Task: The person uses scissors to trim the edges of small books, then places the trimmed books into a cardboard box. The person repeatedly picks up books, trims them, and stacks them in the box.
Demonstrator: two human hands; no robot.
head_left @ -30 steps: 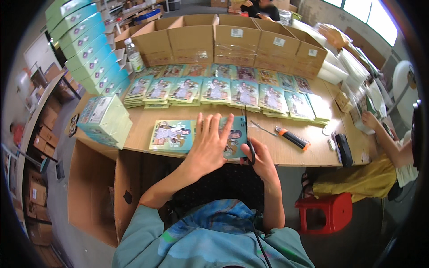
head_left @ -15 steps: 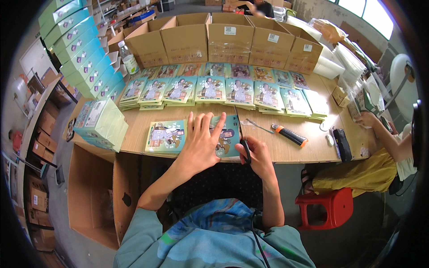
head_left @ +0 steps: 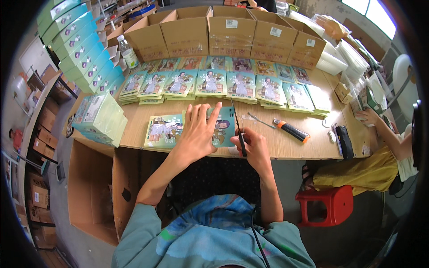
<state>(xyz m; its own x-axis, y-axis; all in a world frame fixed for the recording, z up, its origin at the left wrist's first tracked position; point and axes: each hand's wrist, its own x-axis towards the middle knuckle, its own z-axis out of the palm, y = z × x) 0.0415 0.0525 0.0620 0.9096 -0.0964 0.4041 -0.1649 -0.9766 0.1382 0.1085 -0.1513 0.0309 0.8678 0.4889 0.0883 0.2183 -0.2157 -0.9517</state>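
Note:
My left hand [head_left: 196,134] lies with its fingers stretched out over a flat teal and cream illustrated booklet or pack [head_left: 163,129] at the table's front edge. Part of that item is covered by the hand; its teal right portion [head_left: 225,127] shows beyond the fingers. At its right edge, my right hand [head_left: 253,149] is closed on black-handled scissors [head_left: 242,143]. Their thin dark blades point away from me, along the item's edge. Whether the blades are parted is hard to make out.
Rows of similar illustrated booklets [head_left: 211,83] lie behind my hands, before open cardboard boxes [head_left: 232,38]. An orange-black utility knife [head_left: 291,130] lies right, a block of packs [head_left: 99,120] left. Teal boxes [head_left: 87,58] are stacked high. A person [head_left: 389,143] works at the right.
My right hand and the scissors have shifted slightly left, against the item's right edge. My left hand has moved a little, still flat on the item.

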